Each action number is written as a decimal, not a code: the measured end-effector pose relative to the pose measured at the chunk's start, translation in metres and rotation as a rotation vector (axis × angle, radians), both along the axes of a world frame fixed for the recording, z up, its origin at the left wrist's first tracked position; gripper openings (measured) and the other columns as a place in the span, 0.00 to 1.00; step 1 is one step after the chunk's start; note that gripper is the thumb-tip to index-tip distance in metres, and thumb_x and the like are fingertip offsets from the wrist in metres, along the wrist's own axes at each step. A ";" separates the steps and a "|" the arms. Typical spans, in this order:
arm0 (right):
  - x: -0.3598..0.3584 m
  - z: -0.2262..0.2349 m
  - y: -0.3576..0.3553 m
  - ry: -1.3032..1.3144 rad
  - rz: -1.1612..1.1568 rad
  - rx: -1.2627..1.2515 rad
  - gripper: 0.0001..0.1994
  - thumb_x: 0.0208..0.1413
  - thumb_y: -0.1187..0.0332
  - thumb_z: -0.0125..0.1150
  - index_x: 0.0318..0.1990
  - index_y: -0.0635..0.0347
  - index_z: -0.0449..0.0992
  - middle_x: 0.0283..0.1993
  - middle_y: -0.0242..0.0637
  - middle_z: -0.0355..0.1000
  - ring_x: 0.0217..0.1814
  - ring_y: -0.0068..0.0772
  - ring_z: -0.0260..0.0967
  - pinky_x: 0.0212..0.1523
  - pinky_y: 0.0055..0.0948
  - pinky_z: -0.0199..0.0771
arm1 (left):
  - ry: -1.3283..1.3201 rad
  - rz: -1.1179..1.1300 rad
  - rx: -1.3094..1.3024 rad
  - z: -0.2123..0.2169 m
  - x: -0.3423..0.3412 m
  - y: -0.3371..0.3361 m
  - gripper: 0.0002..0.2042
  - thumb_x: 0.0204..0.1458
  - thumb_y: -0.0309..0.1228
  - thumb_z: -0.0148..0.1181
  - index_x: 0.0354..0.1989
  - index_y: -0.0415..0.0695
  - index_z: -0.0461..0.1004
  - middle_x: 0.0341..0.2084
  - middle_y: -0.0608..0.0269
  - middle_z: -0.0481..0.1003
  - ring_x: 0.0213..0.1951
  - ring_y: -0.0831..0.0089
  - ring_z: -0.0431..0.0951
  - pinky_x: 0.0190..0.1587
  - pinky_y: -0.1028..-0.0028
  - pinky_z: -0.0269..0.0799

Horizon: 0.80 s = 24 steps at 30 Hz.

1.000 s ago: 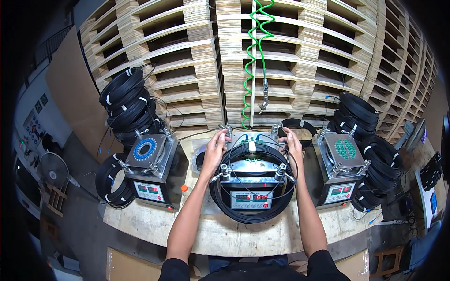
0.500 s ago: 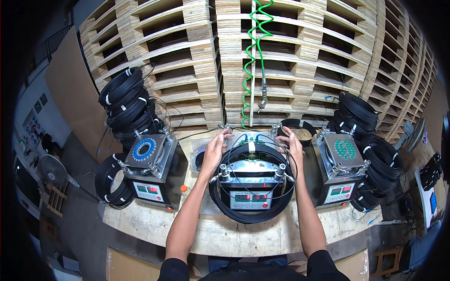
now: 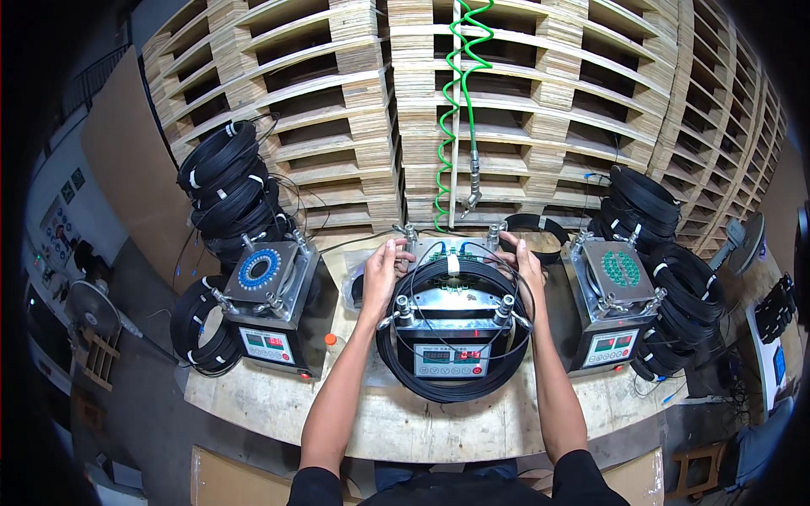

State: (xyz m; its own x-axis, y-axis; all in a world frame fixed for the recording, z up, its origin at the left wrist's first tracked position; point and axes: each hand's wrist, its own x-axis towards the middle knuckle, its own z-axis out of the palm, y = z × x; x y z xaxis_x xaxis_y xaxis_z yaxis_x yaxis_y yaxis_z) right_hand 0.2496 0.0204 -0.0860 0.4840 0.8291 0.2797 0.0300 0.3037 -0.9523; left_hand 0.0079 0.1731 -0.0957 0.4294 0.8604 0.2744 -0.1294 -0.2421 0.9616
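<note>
1. Risk: the black cable coil (image 3: 453,371) is draped loosely around the middle machine (image 3: 453,325). In my judgement, loops could catch on the 4 corner posts or slide down over the red display panel (image 3: 452,360) if the rear is lifted unevenly.
2. Risk: thin strands cross the top plate. A snagged strand could kink, judging by its slack lie.
3. Left hand (image 3: 381,271): fingers curled over the rear-left of the coil, gripping it beside the post.
4. Right hand (image 3: 521,263): fingers closed on the rear-right of the coil.
5. Coil condition: round, glossy black, many turns, 1 white tie at the rear.
6. Location: centre of the wooden bench (image 3: 278,403), encircling the middle machine, between 2 similar machines.
</note>
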 end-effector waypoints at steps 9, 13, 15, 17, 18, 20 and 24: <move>0.006 -0.005 0.000 -0.076 -0.119 -0.035 0.32 0.72 0.44 0.33 0.61 0.62 0.73 0.37 0.41 0.80 0.42 0.26 0.77 0.39 0.20 0.70 | 0.014 -0.098 -0.006 0.014 0.002 -0.011 0.25 0.71 0.47 0.41 0.58 0.38 0.74 0.33 0.61 0.81 0.29 0.84 0.74 0.36 0.81 0.71; 0.014 -0.013 0.004 -0.097 -0.096 -0.032 0.31 0.72 0.44 0.34 0.58 0.62 0.75 0.33 0.40 0.79 0.38 0.24 0.75 0.35 0.20 0.69 | 0.063 -0.113 -0.010 0.013 0.002 -0.010 0.25 0.71 0.47 0.41 0.56 0.38 0.75 0.31 0.61 0.81 0.28 0.85 0.73 0.33 0.81 0.69; 0.010 -0.011 0.005 -0.090 -0.079 -0.031 0.31 0.72 0.44 0.34 0.58 0.62 0.75 0.33 0.39 0.80 0.37 0.23 0.74 0.33 0.20 0.68 | 0.055 -0.096 -0.020 0.008 -0.001 -0.005 0.24 0.71 0.46 0.41 0.55 0.38 0.76 0.30 0.62 0.81 0.28 0.85 0.72 0.33 0.82 0.68; 0.008 -0.009 0.004 -0.053 -0.017 -0.039 0.31 0.72 0.44 0.34 0.58 0.62 0.75 0.35 0.40 0.80 0.38 0.22 0.74 0.33 0.18 0.67 | 0.044 -0.085 -0.029 0.004 -0.001 -0.002 0.24 0.71 0.46 0.42 0.54 0.38 0.76 0.30 0.63 0.80 0.27 0.85 0.71 0.32 0.82 0.67; 0.010 -0.010 0.005 -0.054 -0.019 -0.040 0.31 0.72 0.44 0.34 0.58 0.62 0.75 0.35 0.40 0.80 0.38 0.22 0.74 0.33 0.18 0.67 | 0.038 -0.071 -0.024 0.002 0.000 -0.001 0.24 0.71 0.45 0.42 0.54 0.38 0.76 0.30 0.64 0.80 0.27 0.85 0.70 0.32 0.82 0.66; 0.010 -0.011 0.007 -0.022 0.014 0.002 0.32 0.72 0.43 0.34 0.59 0.61 0.74 0.40 0.42 0.80 0.40 0.22 0.75 0.34 0.17 0.67 | 0.031 -0.057 -0.019 0.001 0.001 0.000 0.23 0.71 0.45 0.42 0.54 0.38 0.76 0.31 0.64 0.80 0.27 0.85 0.69 0.32 0.82 0.66; 0.001 -0.007 0.006 0.053 0.022 0.006 0.32 0.72 0.42 0.34 0.60 0.61 0.73 0.43 0.43 0.80 0.42 0.24 0.75 0.35 0.18 0.68 | -0.022 -0.017 -0.032 0.000 0.001 0.000 0.22 0.71 0.44 0.43 0.55 0.38 0.76 0.34 0.65 0.80 0.28 0.86 0.68 0.32 0.83 0.66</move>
